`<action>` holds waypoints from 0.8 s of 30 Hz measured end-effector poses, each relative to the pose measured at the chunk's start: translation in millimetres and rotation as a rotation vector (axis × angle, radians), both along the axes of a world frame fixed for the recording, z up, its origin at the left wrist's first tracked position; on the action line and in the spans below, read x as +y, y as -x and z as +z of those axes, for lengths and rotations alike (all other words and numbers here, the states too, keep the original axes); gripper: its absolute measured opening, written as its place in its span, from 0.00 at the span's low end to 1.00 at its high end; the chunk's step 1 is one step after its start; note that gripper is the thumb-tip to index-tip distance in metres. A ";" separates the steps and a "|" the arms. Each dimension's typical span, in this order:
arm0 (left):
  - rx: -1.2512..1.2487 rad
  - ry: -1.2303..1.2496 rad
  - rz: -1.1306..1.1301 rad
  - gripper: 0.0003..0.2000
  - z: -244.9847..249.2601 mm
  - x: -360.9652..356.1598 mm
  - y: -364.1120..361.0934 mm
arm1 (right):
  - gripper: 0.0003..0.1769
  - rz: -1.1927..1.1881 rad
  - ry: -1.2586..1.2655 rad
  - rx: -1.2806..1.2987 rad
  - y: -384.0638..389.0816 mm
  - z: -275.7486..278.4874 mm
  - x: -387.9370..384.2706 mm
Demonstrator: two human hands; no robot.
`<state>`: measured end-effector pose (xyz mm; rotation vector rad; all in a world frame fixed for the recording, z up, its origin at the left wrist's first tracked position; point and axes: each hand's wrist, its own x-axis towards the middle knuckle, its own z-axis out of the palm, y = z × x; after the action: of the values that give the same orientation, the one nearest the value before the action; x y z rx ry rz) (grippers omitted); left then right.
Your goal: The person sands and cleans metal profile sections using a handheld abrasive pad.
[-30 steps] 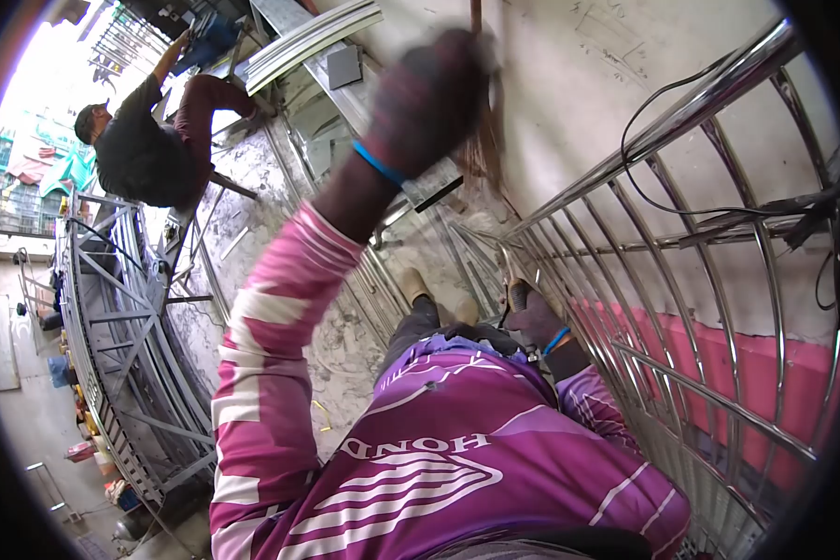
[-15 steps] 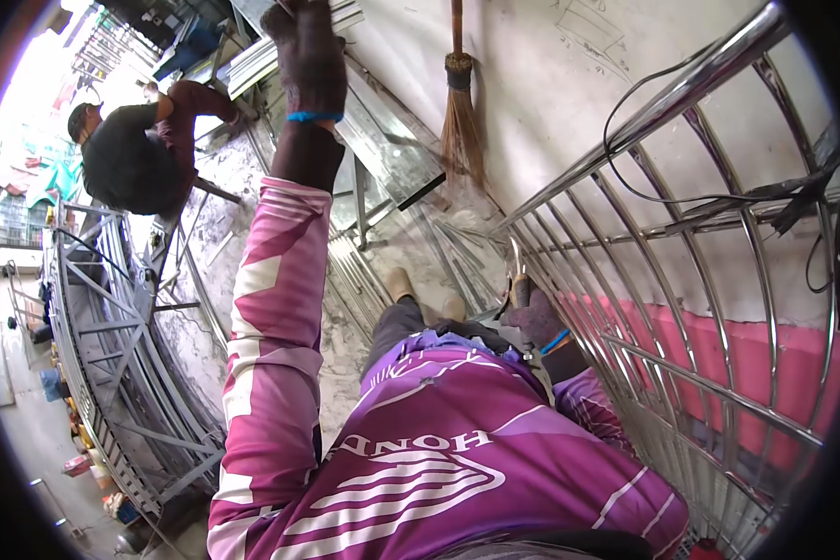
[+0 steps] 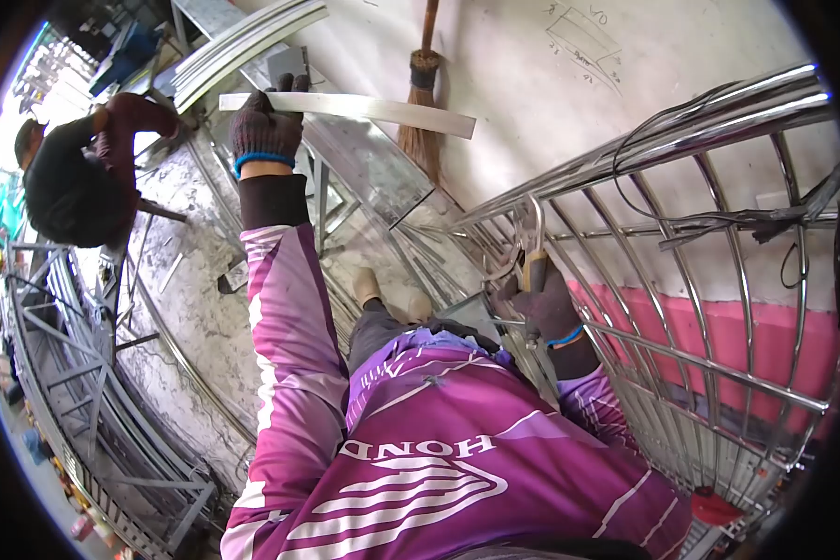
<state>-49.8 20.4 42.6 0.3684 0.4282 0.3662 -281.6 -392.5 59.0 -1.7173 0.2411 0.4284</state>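
Observation:
In a dark knit glove with a blue wristband, my left hand (image 3: 267,126) is raised at the upper left. Its fingers wrap round a flat, pale metal strip (image 3: 383,107), whose longer end points right across the broom. My right hand (image 3: 543,308), gloved the same way, is low beside the chrome railing (image 3: 709,219). It is closed on pliers (image 3: 534,266) with curved metal jaws and an orange-and-dark handle. The jaws point up and overlap the railing's near end in this view.
A straw broom (image 3: 422,112) leans against the white wall (image 3: 504,56), which bears a pencil sketch. Metal bars (image 3: 243,47) and sheets lie ahead. Left, a co-worker (image 3: 79,191) bends over near a stacked metal frame (image 3: 84,373). A black cable (image 3: 625,187) hangs on the railing.
My left hand has come down and nearer, bringing the metal strip into view. My right hand has lifted slightly, showing more of the pliers. The view has shifted, and the co-worker appears further left.

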 end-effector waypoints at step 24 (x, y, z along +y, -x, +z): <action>0.127 -0.421 -0.443 0.13 -56.7 24.2 -52.7 | 0.41 0.352 0.296 -0.078 -11.0 -64.1 62.9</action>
<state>2.9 44.6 -14.1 0.8825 0.3790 -0.0047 -270.5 -329.6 -5.2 -2.0722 -0.0620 0.6042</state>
